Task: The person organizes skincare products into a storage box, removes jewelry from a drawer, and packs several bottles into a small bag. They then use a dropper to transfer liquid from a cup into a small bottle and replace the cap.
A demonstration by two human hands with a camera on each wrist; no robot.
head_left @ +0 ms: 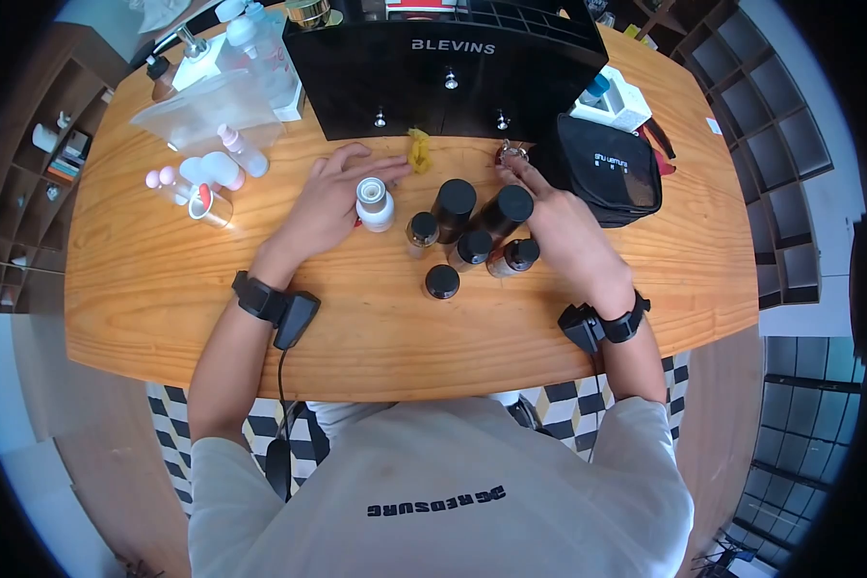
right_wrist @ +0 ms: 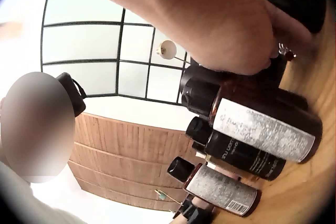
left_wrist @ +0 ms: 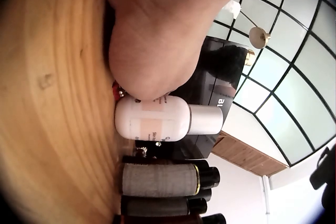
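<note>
My left hand (head_left: pixel 329 204) lies low over the tabletop with fingers stretched toward a crumpled yellow band (head_left: pixel 419 152). Beside its palm stands a white bottle (head_left: pixel 376 207), upright with a pale cap; the left wrist view shows its label. A small red glittery piece (left_wrist: pixel 116 90) peeks out from under that hand. My right hand (head_left: pixel 570 229) reaches forward past the dark bottles, its extended fingertips right at a small silver, sparkling ornament (head_left: pixel 512 150) with a dark red part. In the right wrist view, the palm partly hides the ornament (right_wrist: pixel 286 52).
Several black-capped bottles (head_left: pixel 456 207) stand grouped between my hands. A black BLEVINS drawer box (head_left: pixel 443 91) is behind them. At right sits a black zip pouch (head_left: pixel 612 171); at left are pink-capped bottles (head_left: pixel 244 149), a small cup (head_left: pixel 210 207) and a translucent holder (head_left: pixel 207 111).
</note>
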